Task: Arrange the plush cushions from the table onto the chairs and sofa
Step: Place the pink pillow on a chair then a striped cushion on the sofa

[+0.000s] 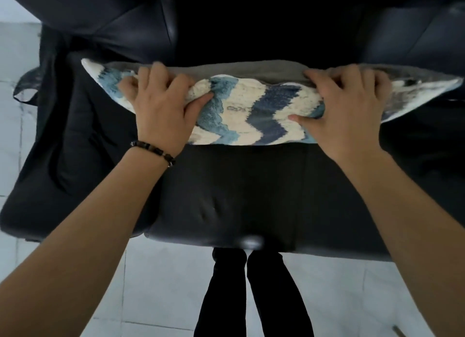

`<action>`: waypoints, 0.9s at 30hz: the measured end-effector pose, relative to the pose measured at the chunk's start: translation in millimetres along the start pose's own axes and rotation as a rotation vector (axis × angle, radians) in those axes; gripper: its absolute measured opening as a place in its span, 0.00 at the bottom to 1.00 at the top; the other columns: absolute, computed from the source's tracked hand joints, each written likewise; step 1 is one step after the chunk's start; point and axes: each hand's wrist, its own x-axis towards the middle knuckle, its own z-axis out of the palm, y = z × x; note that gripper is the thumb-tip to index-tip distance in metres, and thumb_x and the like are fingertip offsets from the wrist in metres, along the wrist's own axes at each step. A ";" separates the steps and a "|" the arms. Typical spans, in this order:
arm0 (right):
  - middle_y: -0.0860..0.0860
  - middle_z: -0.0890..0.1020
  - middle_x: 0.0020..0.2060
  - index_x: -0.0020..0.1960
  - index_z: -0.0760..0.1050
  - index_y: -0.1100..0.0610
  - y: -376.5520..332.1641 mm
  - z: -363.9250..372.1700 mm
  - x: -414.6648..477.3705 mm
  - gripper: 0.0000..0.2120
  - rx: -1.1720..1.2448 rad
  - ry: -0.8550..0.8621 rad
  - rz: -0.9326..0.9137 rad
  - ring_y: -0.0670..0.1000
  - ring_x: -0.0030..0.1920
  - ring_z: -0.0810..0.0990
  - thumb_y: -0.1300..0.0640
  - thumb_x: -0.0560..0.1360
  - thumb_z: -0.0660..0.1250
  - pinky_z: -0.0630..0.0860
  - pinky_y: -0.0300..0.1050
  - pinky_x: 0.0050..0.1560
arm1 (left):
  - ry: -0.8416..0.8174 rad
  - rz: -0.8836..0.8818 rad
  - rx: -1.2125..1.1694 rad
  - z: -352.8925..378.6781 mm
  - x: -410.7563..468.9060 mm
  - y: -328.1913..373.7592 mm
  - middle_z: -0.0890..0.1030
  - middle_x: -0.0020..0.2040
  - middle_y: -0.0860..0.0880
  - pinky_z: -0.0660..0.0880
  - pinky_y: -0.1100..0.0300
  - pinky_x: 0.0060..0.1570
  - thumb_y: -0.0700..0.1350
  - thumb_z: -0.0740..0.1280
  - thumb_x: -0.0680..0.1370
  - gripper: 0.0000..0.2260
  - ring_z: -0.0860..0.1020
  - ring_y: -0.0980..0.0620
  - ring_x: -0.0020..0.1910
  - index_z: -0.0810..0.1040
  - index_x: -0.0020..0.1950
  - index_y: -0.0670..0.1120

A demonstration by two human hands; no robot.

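A plush cushion (254, 112) with blue, navy and cream zigzag stripes and a grey back stands on edge on the black leather sofa (226, 198), at the back of the seat against the backrest. My left hand (161, 105) grips its top edge left of the middle, fingers over the grey back and thumb pressed into the striped front. My right hand (344, 110) grips the top edge right of the middle in the same way. A dark bead bracelet is on my left wrist.
A black cloth or bag (50, 105) lies draped over the sofa's left arm. Pale floor tiles (163, 286) run in front of the sofa. My legs in dark trousers (251, 299) stand at the seat's front edge.
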 end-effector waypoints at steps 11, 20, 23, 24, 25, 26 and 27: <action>0.64 0.69 0.69 0.81 0.57 0.56 43.3 29.7 51.6 0.32 -0.046 -0.099 0.018 0.67 0.71 0.65 0.51 0.81 0.66 0.51 0.70 0.77 | -0.321 -0.151 0.009 46.2 72.6 -11.1 0.67 0.74 0.38 0.61 0.38 0.68 0.49 0.63 0.81 0.26 0.62 0.35 0.74 0.64 0.78 0.45; 0.59 0.75 0.63 0.64 0.71 0.53 31.6 34.4 74.9 0.14 -0.027 0.144 0.197 0.63 0.66 0.71 0.53 0.80 0.65 0.59 0.60 0.73 | 0.018 -0.215 -0.164 55.5 111.4 -10.8 0.71 0.65 0.34 0.70 0.52 0.57 0.43 0.65 0.75 0.14 0.71 0.36 0.64 0.75 0.57 0.37; 0.60 0.72 0.68 0.73 0.68 0.52 9.4 54.3 60.6 0.23 0.065 0.255 0.272 0.61 0.70 0.70 0.58 0.78 0.60 0.59 0.62 0.76 | 0.233 -0.233 -0.356 62.1 84.5 0.4 0.65 0.68 0.26 0.62 0.72 0.68 0.41 0.68 0.78 0.18 0.64 0.52 0.69 0.72 0.63 0.32; 0.62 0.70 0.72 0.76 0.66 0.53 1.5 60.2 55.2 0.27 0.073 0.274 0.238 0.62 0.73 0.68 0.59 0.77 0.60 0.58 0.64 0.77 | 0.261 -0.263 -0.368 68.2 72.0 0.2 0.62 0.70 0.24 0.60 0.66 0.73 0.44 0.68 0.80 0.22 0.60 0.51 0.72 0.70 0.67 0.31; 0.65 0.67 0.74 0.78 0.65 0.55 -6.4 66.2 50.9 0.29 0.064 0.292 0.173 0.64 0.76 0.65 0.59 0.77 0.59 0.56 0.67 0.77 | 0.254 -0.303 -0.354 75.4 59.3 -2.7 0.60 0.72 0.24 0.61 0.53 0.76 0.51 0.69 0.80 0.28 0.60 0.44 0.75 0.67 0.71 0.32; 0.68 0.65 0.76 0.80 0.64 0.56 -14.8 70.2 48.6 0.29 0.036 0.309 0.088 0.67 0.77 0.63 0.57 0.79 0.59 0.55 0.68 0.77 | 0.196 -0.342 -0.323 83.7 46.5 -7.2 0.57 0.75 0.25 0.60 0.43 0.76 0.58 0.69 0.80 0.36 0.58 0.36 0.77 0.63 0.76 0.33; 0.70 0.64 0.76 0.80 0.62 0.56 -23.4 72.9 49.8 0.28 0.001 0.322 -0.002 0.69 0.78 0.61 0.54 0.81 0.59 0.54 0.70 0.77 | 0.083 -0.378 -0.293 92.6 34.4 -12.6 0.53 0.78 0.27 0.57 0.37 0.76 0.64 0.69 0.77 0.43 0.55 0.32 0.79 0.58 0.79 0.35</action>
